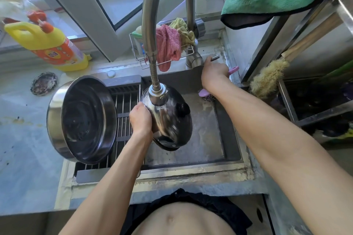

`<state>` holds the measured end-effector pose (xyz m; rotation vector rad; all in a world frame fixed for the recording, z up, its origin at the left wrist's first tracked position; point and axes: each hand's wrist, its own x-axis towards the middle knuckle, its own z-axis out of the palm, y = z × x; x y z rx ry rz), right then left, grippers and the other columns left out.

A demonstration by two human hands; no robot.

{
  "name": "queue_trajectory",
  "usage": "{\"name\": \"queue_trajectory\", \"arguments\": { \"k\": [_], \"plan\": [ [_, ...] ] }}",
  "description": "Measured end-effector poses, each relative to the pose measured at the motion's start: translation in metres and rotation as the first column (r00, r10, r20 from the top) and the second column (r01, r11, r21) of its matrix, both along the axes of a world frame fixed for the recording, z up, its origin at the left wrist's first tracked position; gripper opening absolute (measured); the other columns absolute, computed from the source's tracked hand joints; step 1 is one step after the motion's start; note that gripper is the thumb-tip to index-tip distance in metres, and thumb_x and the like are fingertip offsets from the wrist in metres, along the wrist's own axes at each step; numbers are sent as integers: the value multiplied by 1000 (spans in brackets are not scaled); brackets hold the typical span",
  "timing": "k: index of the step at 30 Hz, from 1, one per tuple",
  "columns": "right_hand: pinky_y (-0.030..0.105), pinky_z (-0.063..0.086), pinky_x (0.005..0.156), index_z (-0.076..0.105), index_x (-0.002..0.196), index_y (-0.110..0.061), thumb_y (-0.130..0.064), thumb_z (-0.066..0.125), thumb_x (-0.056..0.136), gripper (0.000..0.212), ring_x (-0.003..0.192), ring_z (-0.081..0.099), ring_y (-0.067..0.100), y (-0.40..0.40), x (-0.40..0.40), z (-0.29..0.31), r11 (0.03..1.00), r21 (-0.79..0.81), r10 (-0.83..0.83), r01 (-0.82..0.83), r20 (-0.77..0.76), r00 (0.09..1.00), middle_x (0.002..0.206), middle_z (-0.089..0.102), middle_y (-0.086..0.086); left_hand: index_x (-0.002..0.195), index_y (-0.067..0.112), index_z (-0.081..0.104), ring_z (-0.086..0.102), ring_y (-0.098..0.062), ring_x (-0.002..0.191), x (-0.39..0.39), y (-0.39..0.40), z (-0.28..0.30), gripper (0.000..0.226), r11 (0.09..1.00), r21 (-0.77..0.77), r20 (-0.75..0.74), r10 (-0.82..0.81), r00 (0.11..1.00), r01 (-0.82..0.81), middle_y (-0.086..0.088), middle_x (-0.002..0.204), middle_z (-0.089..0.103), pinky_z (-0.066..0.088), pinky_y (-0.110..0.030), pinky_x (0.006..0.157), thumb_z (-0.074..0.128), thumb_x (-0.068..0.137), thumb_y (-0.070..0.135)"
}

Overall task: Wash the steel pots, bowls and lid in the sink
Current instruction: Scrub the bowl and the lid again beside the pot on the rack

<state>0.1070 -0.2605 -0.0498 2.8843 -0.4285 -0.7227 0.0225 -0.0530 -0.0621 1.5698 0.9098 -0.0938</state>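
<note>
The person stands at the sink [232, 139], both arms reaching in. The left hand [141, 118] curls around the rim of the steel lid [172, 120], holding it tilted on edge over the basin, right under the spray head of the faucet [157, 92]. The lid's black knob faces right. The right hand [212, 74] reaches to the back of the sink, fingers wrapped around the faucet lever [215, 58]. Just beside that wrist a pink-handled steel scrubber [207, 95] rests in the basin's corner. A stack of steel pots [82, 120] leans on the drying rack [124, 108] at the left. A yellow detergent bottle [49, 43] lies on the windowsill.
</note>
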Motion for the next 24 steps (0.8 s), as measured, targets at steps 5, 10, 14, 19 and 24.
{"name": "queue_trajectory", "arguments": {
  "k": [5, 10, 14, 19, 24],
  "plan": [
    [30, 43, 55, 6, 152, 8, -40, 79, 77, 116, 97, 66, 26, 0, 1, 2, 999, 40, 18, -21, 71, 997, 120, 63, 19, 71, 20, 55, 52, -18, 71, 11, -6, 3, 26, 992, -124, -10, 21, 1000, -22, 0, 74, 54, 47, -29, 64, 48, 95, 15],
    [34, 43, 65, 12, 149, 9, -21, 69, 86, 91, 110, 62, 29, -1, 4, -1, 999, 33, 14, -18, 114, 993, 128, 57, 19, 91, 14, 61, 61, -22, 77, 19, -8, 6, 21, 943, -258, -120, 185, 975, -211, -4, 82, 61, 56, -37, 75, 43, 98, 9],
    [34, 41, 65, 7, 151, 10, -25, 75, 80, 105, 110, 62, 29, -3, 2, -6, 997, 68, 23, -33, 147, 989, 128, 56, 17, 103, 15, 57, 59, -18, 72, 10, -3, 2, 26, 903, -267, -232, 279, 932, -337, -2, 85, 60, 46, -31, 56, 35, 93, 4],
    [32, 44, 69, 29, 144, 11, -23, 69, 82, 80, 107, 64, 30, -4, 5, 5, 991, 34, 125, -132, 164, 979, 124, 60, 18, 85, 14, 59, 61, -18, 69, 7, -4, -4, 27, 917, -270, -198, 247, 949, -295, -4, 83, 63, 54, -31, 62, 37, 92, 0],
    [31, 44, 73, 63, 107, -10, -25, 67, 81, 30, 105, 61, 28, -7, 15, 24, 967, -2, 252, -254, 127, 959, 112, 60, 9, 74, 18, 53, 55, -13, 62, 15, -1, -6, 28, 977, -191, -107, 79, 991, -99, 2, 71, 56, 53, -26, 63, 45, 101, 14]
  ]
}}
